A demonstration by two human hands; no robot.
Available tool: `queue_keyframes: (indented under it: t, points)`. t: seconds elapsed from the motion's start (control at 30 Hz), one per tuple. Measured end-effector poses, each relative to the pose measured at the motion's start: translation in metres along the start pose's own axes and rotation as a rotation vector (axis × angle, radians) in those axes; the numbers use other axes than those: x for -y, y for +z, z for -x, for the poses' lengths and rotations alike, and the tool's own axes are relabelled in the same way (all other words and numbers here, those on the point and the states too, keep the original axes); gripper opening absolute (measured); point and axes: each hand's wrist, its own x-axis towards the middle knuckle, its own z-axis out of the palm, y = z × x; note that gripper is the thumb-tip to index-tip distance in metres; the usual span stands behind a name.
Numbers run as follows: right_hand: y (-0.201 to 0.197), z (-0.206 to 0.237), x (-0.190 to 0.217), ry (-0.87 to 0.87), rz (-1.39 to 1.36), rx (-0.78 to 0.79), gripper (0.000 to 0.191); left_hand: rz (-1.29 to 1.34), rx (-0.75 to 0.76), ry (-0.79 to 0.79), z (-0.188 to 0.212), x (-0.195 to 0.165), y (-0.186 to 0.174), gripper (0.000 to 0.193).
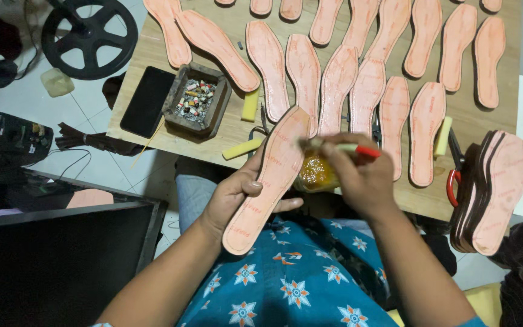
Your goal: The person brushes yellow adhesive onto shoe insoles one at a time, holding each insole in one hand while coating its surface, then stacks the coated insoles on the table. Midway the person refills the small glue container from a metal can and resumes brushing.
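My left hand [232, 195] grips a pink shoe insole [269, 178] by its edge, holding it tilted above my lap. My right hand [361, 175] holds a thin brush with a red handle [347, 147]; its bristle tip touches the upper edge of that insole. Just below the brush sits a pot of orange-yellow glue [316, 172], partly hidden by my right hand. Many more pink insoles [367, 91] lie spread in rows on the wooden table [152, 130] in front of me.
A stack of insoles [491, 191] stands at the table's right edge beside red-handled scissors [453, 175]. A black phone [148, 100] and a wooden tray of small bits [197, 99] lie at left, with yellow sponge blocks [250, 105] near them. A black wheel [89, 37] rests on the floor.
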Motion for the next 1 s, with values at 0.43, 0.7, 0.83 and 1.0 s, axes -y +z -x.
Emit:
queue_keyframes:
  t: [0.43,0.7,0.83,1.0]
  points:
    - [-0.022,-0.013,-0.020,0.031,-0.063,-0.123,0.013,0.064,0.107,-0.146,0.014,-0.013,-0.018,0.100]
    - [0.006,0.013,0.004,0.065,-0.097,0.090,0.019,0.011,-0.011,-0.151,0.016,-0.009,-0.004,0.107]
    - [0.004,-0.004,-0.005,0.088,-0.116,-0.036,0.017,-0.095,0.020,-0.151,0.016,-0.007,0.000,0.107]
    - [-0.011,-0.016,-0.019,-0.168,0.073,-0.142,0.016,-0.030,0.001,-0.114,0.017,-0.010,0.002,0.107]
